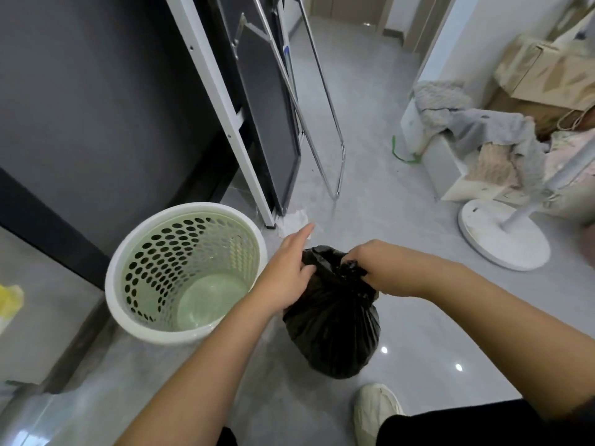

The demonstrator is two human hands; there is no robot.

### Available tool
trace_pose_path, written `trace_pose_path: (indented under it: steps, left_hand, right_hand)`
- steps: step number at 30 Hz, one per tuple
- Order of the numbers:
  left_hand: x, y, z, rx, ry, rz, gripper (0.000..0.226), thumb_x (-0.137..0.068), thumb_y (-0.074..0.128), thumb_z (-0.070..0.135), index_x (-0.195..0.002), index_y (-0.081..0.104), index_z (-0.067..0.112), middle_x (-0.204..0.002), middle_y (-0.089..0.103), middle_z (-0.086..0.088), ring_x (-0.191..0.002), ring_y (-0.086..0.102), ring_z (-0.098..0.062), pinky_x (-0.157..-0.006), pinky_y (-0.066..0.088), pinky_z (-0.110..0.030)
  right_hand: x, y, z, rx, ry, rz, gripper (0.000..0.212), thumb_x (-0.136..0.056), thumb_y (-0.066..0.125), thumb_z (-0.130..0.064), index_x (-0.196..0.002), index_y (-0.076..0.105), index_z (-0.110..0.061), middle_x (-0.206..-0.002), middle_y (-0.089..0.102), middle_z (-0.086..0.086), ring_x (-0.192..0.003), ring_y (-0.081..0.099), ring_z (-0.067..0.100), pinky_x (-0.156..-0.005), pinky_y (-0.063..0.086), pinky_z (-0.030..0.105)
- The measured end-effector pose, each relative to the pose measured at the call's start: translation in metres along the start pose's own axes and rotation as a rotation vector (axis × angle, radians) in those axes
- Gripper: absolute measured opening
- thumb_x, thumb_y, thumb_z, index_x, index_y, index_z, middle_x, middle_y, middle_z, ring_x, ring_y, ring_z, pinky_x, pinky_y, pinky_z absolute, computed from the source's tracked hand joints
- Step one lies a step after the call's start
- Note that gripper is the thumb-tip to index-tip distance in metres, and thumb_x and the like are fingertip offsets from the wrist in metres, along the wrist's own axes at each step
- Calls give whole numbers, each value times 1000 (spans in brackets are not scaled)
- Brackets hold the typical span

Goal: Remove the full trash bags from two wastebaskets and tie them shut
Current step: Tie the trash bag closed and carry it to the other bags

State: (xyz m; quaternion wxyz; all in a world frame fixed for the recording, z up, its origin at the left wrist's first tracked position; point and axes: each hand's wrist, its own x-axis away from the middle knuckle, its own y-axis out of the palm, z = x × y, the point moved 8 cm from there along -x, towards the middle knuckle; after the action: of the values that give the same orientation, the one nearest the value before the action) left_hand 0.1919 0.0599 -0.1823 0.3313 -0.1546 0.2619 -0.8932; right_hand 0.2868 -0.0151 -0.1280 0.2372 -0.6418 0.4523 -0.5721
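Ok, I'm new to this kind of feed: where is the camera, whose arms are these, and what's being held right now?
There is no machine here. The single picture comes from a wide-angle camera worn on a person's head, looking forward and down, so the two bare arms reaching in from the bottom are that person's own. The right hand grips the bunched neck of a black trash bag, which stands on the grey floor. The left hand touches the bag's top with one finger stretched out; whether it pinches the plastic I cannot tell. Left of the bag stands a white and green wastebasket with holes in its wall and no bag inside. Nearby are a white shoe, a crumpled tissue and a round white fan base.
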Motion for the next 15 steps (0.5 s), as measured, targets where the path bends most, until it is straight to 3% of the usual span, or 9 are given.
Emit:
trace_pose_path:
  steps: [2, 4, 6, 8, 10, 13, 15]
  left_hand:
    - [-5, 8, 2, 24, 15, -39, 56, -90, 57, 14, -139, 39, 33, -114, 57, 6, -73, 56, -4, -80, 45, -21]
    - [-6, 10, 0, -12, 23, -13, 25, -88, 60, 15, -111, 65, 24, -97, 67, 6, -84, 61, -9, -77, 44, -18]
    - [-2, 5, -6, 6, 14, 37, 4, -85, 64, 18, -85, 66, 22, -78, 65, 10, -74, 59, -7, -66, 42, -17]
    - [5, -2, -10, 34, 27, 51, 10, -82, 67, 18, -77, 59, 22, -65, 56, 11, -59, 49, -3, -58, 37, -19]
    - [11, -6, -8, 25, 53, -11, 15, -82, 66, 17, -83, 54, 26, -61, 50, 10, -55, 43, -3, -56, 35, -21]
    - [18, -3, -5, -117, 65, -150, 36, -86, 63, 23, -117, 51, 34, -72, 53, 12, -70, 53, -6, -67, 44, -25]
    - [18, -6, -6, -209, 54, -149, 26, -87, 62, 27, -113, 60, 29, -87, 66, 8, -86, 61, -11, -78, 49, -30]
  right_hand:
    - [2, -1, 0, 41, -34, -11, 21, -85, 43, 0, -90, 60, -11, -90, 61, 9, -77, 57, 23, -60, 43, 27]
    - [2, -4, 2, 72, -54, 10, 26, -84, 42, 1, -96, 62, -12, -95, 63, 8, -84, 57, 23, -68, 47, 31]
    - [3, -10, 5, 50, -63, 43, 36, -83, 42, 2, -101, 64, -19, -94, 64, 1, -83, 55, 20, -71, 47, 32]
    - [4, -15, 8, 13, -72, 60, 50, -81, 40, 3, -109, 64, -30, -92, 63, -4, -81, 52, 15, -69, 44, 27]
    - [4, -18, 10, -18, -92, 85, 56, -81, 39, 4, -111, 62, -37, -86, 60, -8, -77, 52, 12, -65, 42, 24]
    - [2, -15, 15, -44, -82, 97, 51, -82, 40, 1, -112, 57, -37, -82, 56, -9, -75, 55, 12, -62, 45, 27]
    - [-1, -13, 20, -43, -46, 99, 39, -84, 40, 0, -108, 49, -29, -83, 56, -1, -78, 57, 24, -64, 48, 36]
